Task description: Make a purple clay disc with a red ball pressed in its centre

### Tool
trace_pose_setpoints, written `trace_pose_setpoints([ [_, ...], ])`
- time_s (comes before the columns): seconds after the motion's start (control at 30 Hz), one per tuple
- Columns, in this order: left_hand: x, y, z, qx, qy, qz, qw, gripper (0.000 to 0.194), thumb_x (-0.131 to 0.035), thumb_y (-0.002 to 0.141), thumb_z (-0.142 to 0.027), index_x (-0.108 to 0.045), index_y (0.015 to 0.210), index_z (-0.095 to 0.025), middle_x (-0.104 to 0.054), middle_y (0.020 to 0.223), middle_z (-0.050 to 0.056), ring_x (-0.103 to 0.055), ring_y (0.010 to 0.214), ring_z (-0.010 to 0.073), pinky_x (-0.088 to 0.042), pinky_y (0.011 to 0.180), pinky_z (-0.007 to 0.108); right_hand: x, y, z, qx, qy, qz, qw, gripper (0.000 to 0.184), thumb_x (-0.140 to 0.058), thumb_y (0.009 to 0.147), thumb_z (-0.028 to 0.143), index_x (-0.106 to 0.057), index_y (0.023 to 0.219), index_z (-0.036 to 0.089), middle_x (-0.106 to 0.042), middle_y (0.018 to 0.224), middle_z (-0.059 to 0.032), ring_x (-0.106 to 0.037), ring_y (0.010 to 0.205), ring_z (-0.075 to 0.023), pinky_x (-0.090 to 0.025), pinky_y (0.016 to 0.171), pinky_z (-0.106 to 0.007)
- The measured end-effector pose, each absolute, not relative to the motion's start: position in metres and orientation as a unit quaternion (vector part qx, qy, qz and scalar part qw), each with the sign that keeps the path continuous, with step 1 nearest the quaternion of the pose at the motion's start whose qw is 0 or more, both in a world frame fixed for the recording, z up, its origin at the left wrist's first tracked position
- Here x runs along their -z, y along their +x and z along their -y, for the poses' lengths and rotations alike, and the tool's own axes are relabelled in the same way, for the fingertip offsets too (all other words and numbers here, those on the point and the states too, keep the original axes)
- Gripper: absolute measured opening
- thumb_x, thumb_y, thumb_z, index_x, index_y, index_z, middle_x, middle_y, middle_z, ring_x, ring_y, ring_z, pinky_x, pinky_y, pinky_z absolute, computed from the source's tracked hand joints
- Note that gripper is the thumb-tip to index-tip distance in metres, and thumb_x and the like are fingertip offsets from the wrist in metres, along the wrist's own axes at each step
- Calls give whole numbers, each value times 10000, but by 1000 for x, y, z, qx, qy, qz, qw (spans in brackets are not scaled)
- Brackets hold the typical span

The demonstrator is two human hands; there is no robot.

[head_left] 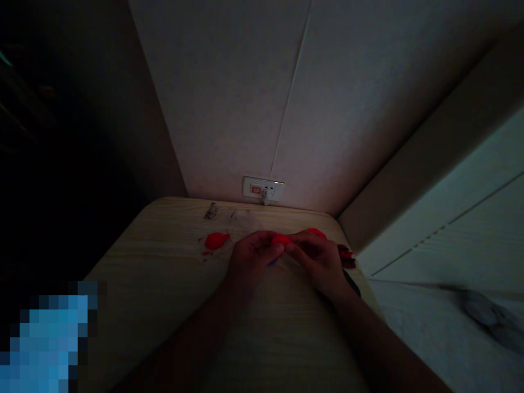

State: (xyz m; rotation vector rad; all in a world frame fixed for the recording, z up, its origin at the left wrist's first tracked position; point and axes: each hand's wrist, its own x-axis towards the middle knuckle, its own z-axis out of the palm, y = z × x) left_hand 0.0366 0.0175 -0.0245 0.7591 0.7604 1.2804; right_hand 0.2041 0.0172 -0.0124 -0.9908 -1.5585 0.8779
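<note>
My left hand (254,256) and my right hand (321,262) meet over the wooden table. Between their thumbs and fingertips they pinch a small, rounded red lump (281,240); its material is hard to tell in the dim light. Left of my hands lies a flattish red piece (216,240) with a narrow tip, small red bits beside it. Another red piece (317,233) shows partly behind my right hand. A small blue-purple thing (272,262) lies below the lump, mostly hidden by my left hand.
The light wooden table (172,273) stands against a wall with a socket plate (263,189) and a plug. At the right edge lie a red-and-black striped thing (347,256) and a dark object (352,284). Dark marks (210,211) show near the back. A pale panel rises on the right.
</note>
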Motion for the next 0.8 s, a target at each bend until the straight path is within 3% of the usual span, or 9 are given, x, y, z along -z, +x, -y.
trace_pose_setpoints([
  [0.13,22,37,-16,-568,362,-355,648,340,-929,659,-341,-775,894,-150,-802,845,61,-723,739,168,-570,703,273,10,202,-16,-388,-427,623,527,282,-868,777,461,-812,907,216,-804,849,-55,-757,747,-197,-650,713,-321],
  [0.3,24,39,-16,-577,361,-353,642,368,-929,662,-348,-781,940,-157,-805,894,64,-731,793,180,-576,752,291,8,202,-17,-398,-438,620,515,245,-849,801,449,-820,885,222,-796,812,-39,-747,717,-190,-638,678,-314],
  [0.4,22,40,-16,-587,304,-323,677,345,-907,692,-339,-779,963,-169,-796,893,53,-728,819,175,-573,810,299,9,202,-15,-314,-430,655,536,163,-806,859,390,-812,897,231,-780,819,-42,-726,725,-189,-612,656,-318],
  [0.5,14,37,-16,-578,188,-263,749,387,-769,807,-467,-770,1041,-158,-788,995,102,-731,937,215,-569,887,338,9,195,-7,-165,-402,734,521,102,-777,883,261,-794,983,251,-767,854,-51,-711,771,-204,-604,701,-356],
  [0.63,6,29,-13,-514,134,-230,815,556,-589,881,-606,-752,1120,-132,-752,1182,171,-688,1148,293,-543,984,397,5,179,8,-92,-320,830,447,201,-789,863,258,-746,1059,276,-759,963,-67,-714,915,-254,-614,795,-418],
  [0.73,5,28,-10,-495,127,-227,829,584,-558,883,-627,-744,1113,-123,-756,1151,174,-696,1116,289,-544,975,399,0,172,17,-69,-326,819,467,332,-758,866,277,-672,1187,277,-720,1032,-94,-682,1002,-296,-600,858,-481],
  [0.8,7,32,-8,-491,127,-217,834,580,-552,876,-643,-742,1084,-136,-761,1110,168,-703,1102,295,-548,964,411,-2,168,21,-53,-359,801,476,447,-674,906,282,-579,1342,266,-675,1189,-137,-639,1136,-333,-571,939,-538],
])
